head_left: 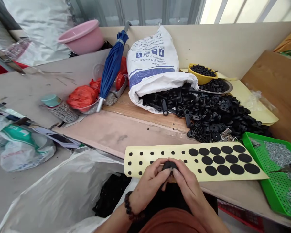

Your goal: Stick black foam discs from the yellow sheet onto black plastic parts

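Note:
A small black part [169, 165] sits between my two hands, low over the table's front edge. My left hand [152, 176] has its fingers curled round the part from the left, thumb pressed to its near side. From the right, my right hand [186, 178] grips it the same way, the thumbs close together. A tiny pale spot shows between the thumbtips; I cannot make out what it is. Just beyond the hands lies a pale yellow sheet [160, 166] with round black pads [219, 159] on its right and small black dots on its left.
Black plastic parts [215, 113] spill from a white sack [152, 58] across the table. A green tray [274, 191] of small metal pieces stands at right, a yellow bowl [201, 77] behind. A blue umbrella [113, 64] leans left. A plastic bag [63, 191] with black pieces hangs below the edge.

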{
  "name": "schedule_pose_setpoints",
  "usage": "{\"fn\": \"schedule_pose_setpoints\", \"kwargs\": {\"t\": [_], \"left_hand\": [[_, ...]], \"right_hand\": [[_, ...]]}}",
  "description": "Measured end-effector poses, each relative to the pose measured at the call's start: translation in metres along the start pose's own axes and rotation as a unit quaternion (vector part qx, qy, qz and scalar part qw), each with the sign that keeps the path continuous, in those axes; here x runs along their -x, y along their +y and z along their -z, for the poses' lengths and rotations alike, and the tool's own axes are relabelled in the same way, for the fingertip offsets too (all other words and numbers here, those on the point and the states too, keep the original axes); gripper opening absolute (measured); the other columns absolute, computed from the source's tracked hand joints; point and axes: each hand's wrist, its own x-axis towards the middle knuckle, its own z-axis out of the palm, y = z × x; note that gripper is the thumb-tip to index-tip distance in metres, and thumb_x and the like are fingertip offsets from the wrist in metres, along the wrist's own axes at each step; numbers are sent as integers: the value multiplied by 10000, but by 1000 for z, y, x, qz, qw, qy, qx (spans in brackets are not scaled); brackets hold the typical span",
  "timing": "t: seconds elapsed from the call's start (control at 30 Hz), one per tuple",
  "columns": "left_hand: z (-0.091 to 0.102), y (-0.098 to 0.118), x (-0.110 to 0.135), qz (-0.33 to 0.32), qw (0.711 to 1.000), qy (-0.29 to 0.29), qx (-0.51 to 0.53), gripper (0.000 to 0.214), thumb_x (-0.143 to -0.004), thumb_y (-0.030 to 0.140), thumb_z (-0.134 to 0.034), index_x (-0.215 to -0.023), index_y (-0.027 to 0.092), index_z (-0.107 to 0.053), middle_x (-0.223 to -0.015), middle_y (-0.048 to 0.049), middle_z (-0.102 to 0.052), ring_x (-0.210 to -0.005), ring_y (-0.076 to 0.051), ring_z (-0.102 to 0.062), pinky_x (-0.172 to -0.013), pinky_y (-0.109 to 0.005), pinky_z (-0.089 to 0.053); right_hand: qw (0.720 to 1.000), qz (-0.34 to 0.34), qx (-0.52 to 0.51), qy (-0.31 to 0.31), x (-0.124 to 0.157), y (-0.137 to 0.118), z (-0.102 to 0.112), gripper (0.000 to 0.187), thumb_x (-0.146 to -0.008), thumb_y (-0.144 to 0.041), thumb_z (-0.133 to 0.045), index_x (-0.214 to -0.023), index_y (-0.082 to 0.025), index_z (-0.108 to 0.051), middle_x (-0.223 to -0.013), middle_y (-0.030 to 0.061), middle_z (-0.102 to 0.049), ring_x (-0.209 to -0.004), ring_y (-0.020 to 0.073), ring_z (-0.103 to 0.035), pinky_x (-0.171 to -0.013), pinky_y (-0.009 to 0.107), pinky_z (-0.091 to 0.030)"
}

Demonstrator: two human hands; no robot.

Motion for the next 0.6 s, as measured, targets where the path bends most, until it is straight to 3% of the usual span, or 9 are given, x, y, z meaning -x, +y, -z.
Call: {"fn": "schedule_pose_setpoints", "kwargs": {"t": [0.07, 0.13, 0.23, 0.3, 0.37, 0.5, 0.6], "left_hand": [[28, 9, 18, 30, 993, -14, -111, 389, -825, 379, -540, -1150, 167, -570, -692, 2, -583, -530, -93, -461, -493, -188, -365], [64, 21, 41, 69, 963, -5, -261, 351, -788, 353, -585, -1099, 197, -633, -738, -10, -645, -605, -135, -544, -547, -206, -413], [110, 32, 72, 84, 907, 101, -400, 357, -746, 376, -628, -1071, 235, -668, -972, -36, -695, -878, -233, -616, -754, -270, -466], [122, 27, 79, 74, 883, 188, -424, 394, -741, 422, -627, -1084, 230, -654, -1076, -50, -675, -1001, -267, -595, -850, -310, -454], [121, 13, 71, 57, 885, 234, -398, 427, -750, 461, -608, -1091, 204, -631, -1081, -68, -670, -1026, -270, -590, -868, -336, -458], [91, -13, 36, 51, 949, 245, -190, 439, -705, 501, -631, -958, 144, -600, -939, -81, -701, -900, -251, -646, -768, -345, -515], [74, -17, 23, 95, 962, 256, -27, 462, -671, 477, -684, -999, 167, -582, -903, -55, -717, -835, -240, -672, -748, -339, -531]], "right_hand": [[999, 14, 31, -34, 0, -2, 2, 310, -944, -278, -365, -1192, -264, -550, -1030, 50, -636, -963, 185, -605, -826, 261, -494], [997, 16, 73, -35, 3, 0, 15, 291, -929, -296, -396, -1153, -247, -574, -982, 58, -645, -906, 192, -619, -780, 270, -503], [989, 17, 141, 42, 8, 15, 47, 230, -893, -343, -456, -1025, -238, -612, -1013, 71, -647, -925, 213, -622, -785, 294, -496], [979, 5, 187, 82, 10, 34, 66, 268, -855, -416, -487, -1001, -238, -624, -1029, 85, -643, -924, 241, -624, -731, 312, -511], [970, -18, 227, 84, 12, 51, 75, 290, -843, -451, -491, -995, -244, -625, -1067, 92, -631, -919, 253, -630, -625, 300, -520], [950, 58, 293, 88, 26, 62, 68, 283, -856, -410, -492, -1020, -218, -620, -1034, 116, -629, -945, 277, -612, -816, 412, -504], [939, 79, 330, 46, 32, 52, 57, 249, -851, -304, -543, -1072, -200, -590, -1060, 123, -619, -993, 269, -579, -847, 408, -507]]}}
